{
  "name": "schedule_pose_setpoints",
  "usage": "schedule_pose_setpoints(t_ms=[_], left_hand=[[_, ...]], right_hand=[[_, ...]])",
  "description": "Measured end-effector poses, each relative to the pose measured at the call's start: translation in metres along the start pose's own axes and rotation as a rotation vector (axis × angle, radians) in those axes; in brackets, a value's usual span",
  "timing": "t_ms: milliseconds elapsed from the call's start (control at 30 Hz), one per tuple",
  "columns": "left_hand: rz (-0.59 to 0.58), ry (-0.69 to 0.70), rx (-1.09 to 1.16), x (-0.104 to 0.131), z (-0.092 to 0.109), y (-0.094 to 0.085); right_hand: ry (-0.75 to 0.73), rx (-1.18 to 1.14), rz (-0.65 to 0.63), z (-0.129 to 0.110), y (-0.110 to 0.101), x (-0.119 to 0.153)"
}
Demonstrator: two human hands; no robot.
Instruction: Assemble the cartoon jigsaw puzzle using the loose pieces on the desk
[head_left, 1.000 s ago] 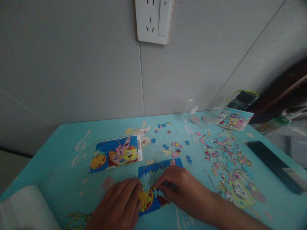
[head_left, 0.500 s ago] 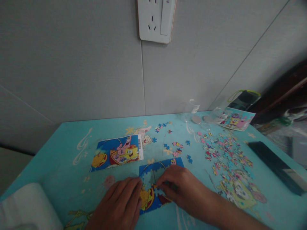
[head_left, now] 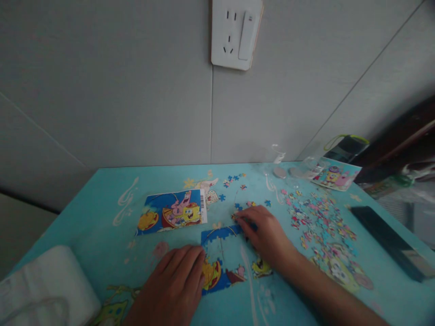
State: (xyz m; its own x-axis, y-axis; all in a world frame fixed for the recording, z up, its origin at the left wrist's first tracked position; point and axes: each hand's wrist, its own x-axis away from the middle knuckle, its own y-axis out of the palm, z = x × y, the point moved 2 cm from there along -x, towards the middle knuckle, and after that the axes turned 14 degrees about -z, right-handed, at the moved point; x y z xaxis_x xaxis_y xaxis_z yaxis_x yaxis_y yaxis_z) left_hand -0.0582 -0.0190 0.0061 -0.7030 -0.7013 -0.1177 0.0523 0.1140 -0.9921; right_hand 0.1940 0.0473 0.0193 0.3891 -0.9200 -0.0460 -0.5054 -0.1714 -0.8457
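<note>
A partly assembled jigsaw [head_left: 211,275] lies on the turquoise table, its middle open, with a blue border, a burger and a boat part. My left hand [head_left: 173,283] rests flat at its left edge, fingers side by side. Above the jigsaw's upper right, my right hand [head_left: 260,228] pinches a small puzzle piece [head_left: 235,217] between thumb and fingertips. Behind and to the left is the printed picture card [head_left: 171,211]. A yellow section [head_left: 261,268] sits to the right of the jigsaw, beneath the right wrist.
Many loose pieces [head_left: 319,217] spread over the right side. Beyond them are a second picture card [head_left: 335,176], clear containers [head_left: 311,167] and round lids [head_left: 279,172]. A dark long box [head_left: 387,240] lies far right. White tissue pack [head_left: 47,290] is at front left.
My right hand has moved up and away from the jigsaw's middle with a piece at its fingertips, uncovering the lower right. My left hand stays at the left edge. The camera view has shifted slightly.
</note>
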Motion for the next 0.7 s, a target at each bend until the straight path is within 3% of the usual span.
schedule_pose_setpoints(t_ms=[133,233,333,700], left_hand=[[-0.015,-0.019,0.028,-0.002,0.002,-0.001],[-0.036,-0.057,0.073,-0.004,0.003,-0.005],[-0.093,-0.067,0.133,-0.006,0.004,-0.011],[-0.110,-0.098,0.174,-0.007,0.007,-0.014]], right_hand=[[0.042,0.305,0.002,0.016,-0.028,-0.041],[0.066,0.355,-0.023,0.036,-0.044,-0.084],[0.082,0.361,-0.091,0.056,-0.047,-0.116],[0.233,0.313,-0.172,0.083,-0.048,-0.130]])
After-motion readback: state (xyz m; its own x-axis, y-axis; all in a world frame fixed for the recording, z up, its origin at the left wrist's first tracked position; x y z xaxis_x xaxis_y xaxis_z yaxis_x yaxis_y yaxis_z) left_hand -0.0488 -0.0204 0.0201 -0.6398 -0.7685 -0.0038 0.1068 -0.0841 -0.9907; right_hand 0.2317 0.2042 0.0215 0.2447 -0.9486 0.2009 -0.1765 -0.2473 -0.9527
